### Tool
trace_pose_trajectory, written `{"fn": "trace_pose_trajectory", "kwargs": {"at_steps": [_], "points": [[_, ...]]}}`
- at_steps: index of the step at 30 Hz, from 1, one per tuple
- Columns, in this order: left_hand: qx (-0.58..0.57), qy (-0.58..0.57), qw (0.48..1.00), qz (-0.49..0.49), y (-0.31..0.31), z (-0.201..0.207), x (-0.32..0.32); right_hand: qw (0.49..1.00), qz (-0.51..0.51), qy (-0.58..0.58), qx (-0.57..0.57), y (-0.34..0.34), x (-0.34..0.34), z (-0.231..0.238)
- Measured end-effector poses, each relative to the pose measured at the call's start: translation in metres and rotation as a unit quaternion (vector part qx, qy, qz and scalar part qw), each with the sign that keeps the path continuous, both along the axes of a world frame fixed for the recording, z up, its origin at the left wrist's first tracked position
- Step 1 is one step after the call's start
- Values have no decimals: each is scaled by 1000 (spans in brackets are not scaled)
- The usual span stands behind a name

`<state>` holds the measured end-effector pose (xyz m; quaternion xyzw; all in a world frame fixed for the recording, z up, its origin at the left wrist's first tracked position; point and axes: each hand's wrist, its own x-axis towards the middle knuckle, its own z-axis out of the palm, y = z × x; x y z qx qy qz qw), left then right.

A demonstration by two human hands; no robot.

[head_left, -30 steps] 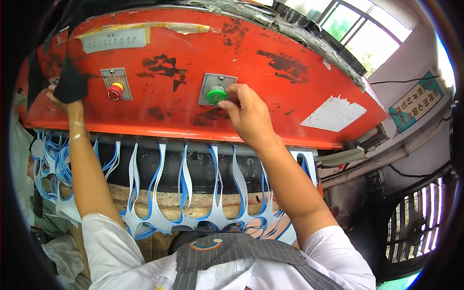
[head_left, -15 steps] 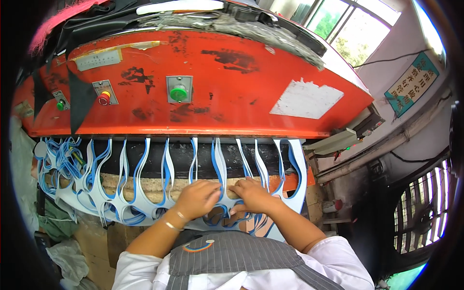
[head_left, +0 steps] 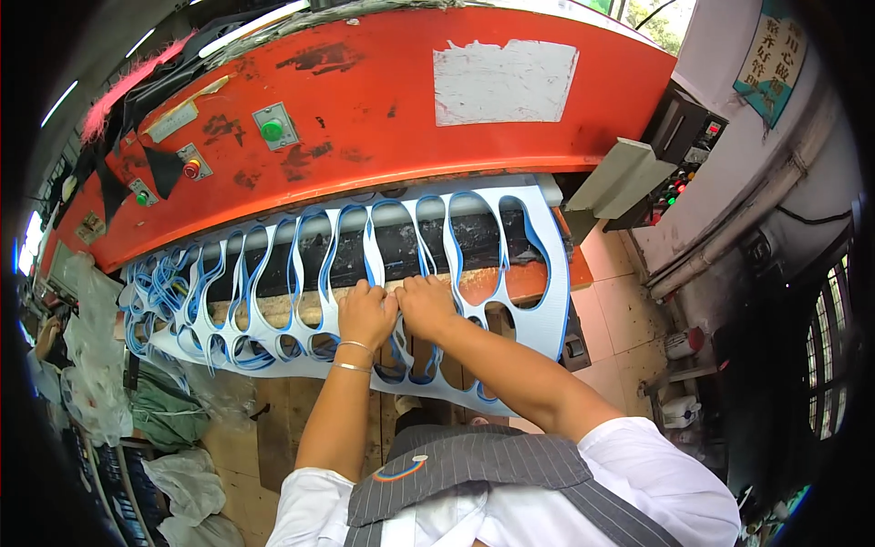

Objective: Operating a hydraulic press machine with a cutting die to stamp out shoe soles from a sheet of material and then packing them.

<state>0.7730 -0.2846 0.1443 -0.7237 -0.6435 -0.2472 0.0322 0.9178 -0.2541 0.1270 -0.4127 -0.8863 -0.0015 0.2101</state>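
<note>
A long white sheet with blue layers [head_left: 538,357], cut through with rows of oval holes, lies across the machine bed and hangs over its near edge. My left hand [head_left: 367,312] is closed on one of the narrow strips between holes, near the middle of the sheet. Close beside it, almost touching, my right hand [head_left: 425,305] has its fingers curled over the neighbouring strip. The fingertips of both hands are partly hidden. At the left end the strips bunch into a loose tangle.
Behind the sheet rises a red machine panel [head_left: 365,137] with a green button [head_left: 272,130] and a red button [head_left: 191,170]. A control box [head_left: 684,128] stands at the right. Plastic bags [head_left: 187,479] lie low on the left. Under the sheet runs a black bed [head_left: 314,251].
The sheet's far edge, earlier out of sight under the red panel, now shows in front of it, nearer me. My hands have come closer together. The view has turned rightward.
</note>
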Motion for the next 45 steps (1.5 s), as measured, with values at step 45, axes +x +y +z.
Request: {"fn": "trace_pose_trajectory", "kwargs": {"at_steps": [45], "points": [[57, -215, 972, -80, 136, -64, -13, 920, 374, -113, 25, 280, -38, 0]]}}
